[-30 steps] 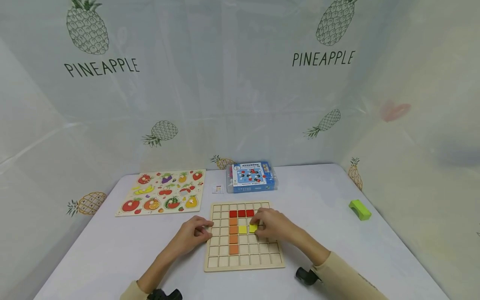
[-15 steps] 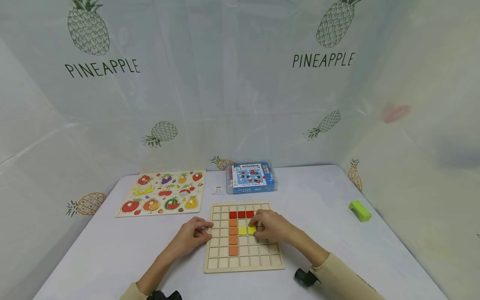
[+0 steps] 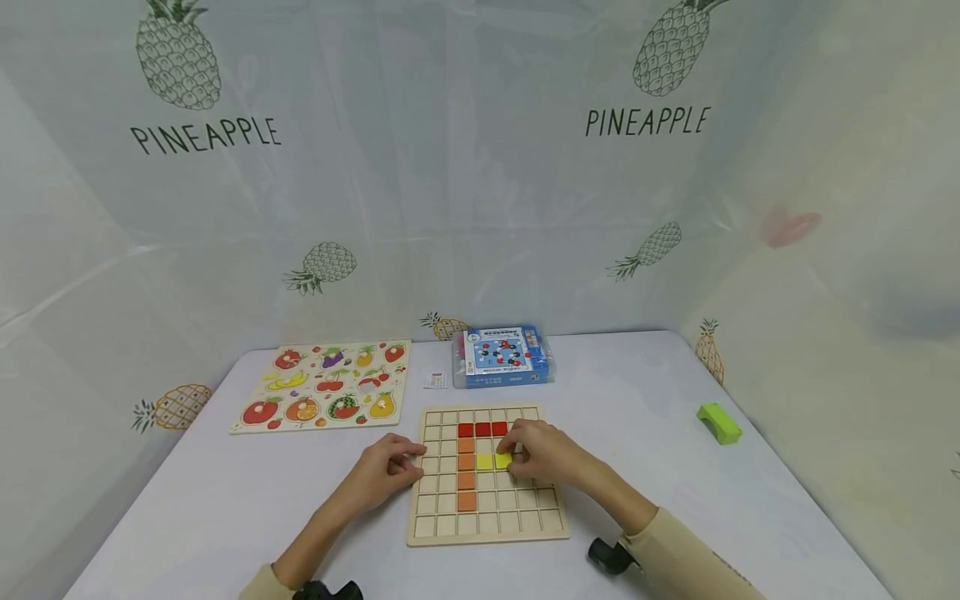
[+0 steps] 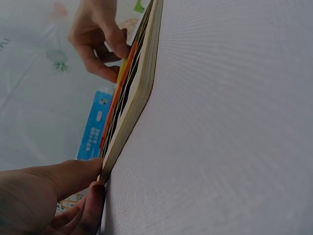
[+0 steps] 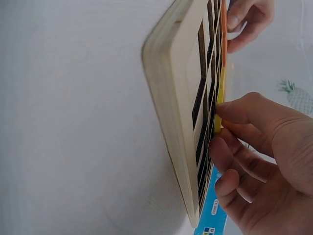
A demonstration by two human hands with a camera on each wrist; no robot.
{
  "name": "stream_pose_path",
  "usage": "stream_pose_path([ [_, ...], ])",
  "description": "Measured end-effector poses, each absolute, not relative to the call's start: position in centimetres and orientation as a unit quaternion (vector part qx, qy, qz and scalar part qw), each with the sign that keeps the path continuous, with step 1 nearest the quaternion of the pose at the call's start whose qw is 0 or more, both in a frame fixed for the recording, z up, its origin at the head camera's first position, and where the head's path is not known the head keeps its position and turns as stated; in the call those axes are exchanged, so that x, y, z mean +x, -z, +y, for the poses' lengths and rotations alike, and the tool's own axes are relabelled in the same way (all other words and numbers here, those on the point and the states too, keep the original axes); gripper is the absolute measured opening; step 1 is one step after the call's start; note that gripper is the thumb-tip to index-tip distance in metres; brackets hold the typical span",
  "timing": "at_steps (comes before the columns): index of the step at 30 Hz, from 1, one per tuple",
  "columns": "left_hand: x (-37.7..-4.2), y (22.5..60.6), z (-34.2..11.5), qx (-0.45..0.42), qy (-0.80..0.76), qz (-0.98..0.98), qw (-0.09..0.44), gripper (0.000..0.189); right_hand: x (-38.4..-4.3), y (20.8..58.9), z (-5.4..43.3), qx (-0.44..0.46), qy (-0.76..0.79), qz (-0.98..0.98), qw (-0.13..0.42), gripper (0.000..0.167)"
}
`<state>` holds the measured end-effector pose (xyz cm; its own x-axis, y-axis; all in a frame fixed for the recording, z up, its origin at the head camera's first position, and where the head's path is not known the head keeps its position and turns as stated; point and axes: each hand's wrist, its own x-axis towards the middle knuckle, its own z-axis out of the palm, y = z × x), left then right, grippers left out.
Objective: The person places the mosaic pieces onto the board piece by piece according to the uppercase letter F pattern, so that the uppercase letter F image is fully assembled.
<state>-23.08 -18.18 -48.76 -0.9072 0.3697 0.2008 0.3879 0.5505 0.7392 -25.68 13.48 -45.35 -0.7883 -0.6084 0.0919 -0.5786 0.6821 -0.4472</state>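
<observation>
A wooden grid board (image 3: 517, 540) lies flat on the table, its cells edged by raised strips. My right hand (image 3: 551, 454) is over its middle, thumb and fingers pinching a yellow square tile (image 3: 502, 461) that sits level in a cell. Just left of it is a second yellow tile (image 3: 484, 462). Several orange tiles (image 3: 467, 481) form a column, topped by a row of red tiles (image 3: 483, 430). At the board's left edge, my left hand (image 3: 386, 468) holds the rim between thumb and fingers; the left wrist view shows its fingertips (image 4: 96, 188) against that edge.
Behind the board stands a blue box (image 3: 502, 367) in clear plastic, with a small printed card (image 3: 436, 380) beside it. A fruit puzzle board (image 3: 318, 400) lies back left. Far right is a green arch block (image 3: 720, 423). A pineapple-print sheet (image 3: 480, 183) hangs behind.
The right hand has brought its yellow tile slightly left and straight, against the other yellow tile, and has since stayed there. The left hand has kept its place at the board's edge.
</observation>
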Motion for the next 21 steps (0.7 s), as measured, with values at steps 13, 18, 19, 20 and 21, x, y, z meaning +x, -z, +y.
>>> stream_pose_path([
  [13,-23.2,48.6,-18.1,-0.216,0.422,-0.881,0.001,0.031,-25.5,45.3,13.4,-0.308,0.229,0.923,0.029,0.023],
  [18,-23.3,48.7,-18.1,-0.222,0.416,-0.882,0.005,0.031,-25.4,45.0,13.9,-0.294,0.237,0.926,0.027,0.022],
  [19,-23.3,48.7,-18.2,-0.222,0.412,-0.883,0.006,0.031,-25.4,44.9,14.1,-0.290,0.237,0.927,0.025,0.022],
  [20,-23.3,48.7,-18.2,-0.223,0.410,-0.884,0.008,0.031,-25.4,44.8,14.4,-0.286,0.238,0.928,0.022,0.022],
  [21,-23.3,48.6,-18.3,-0.223,0.407,-0.886,0.009,0.031,-25.4,44.7,14.7,-0.282,0.236,0.930,0.018,0.022],
])
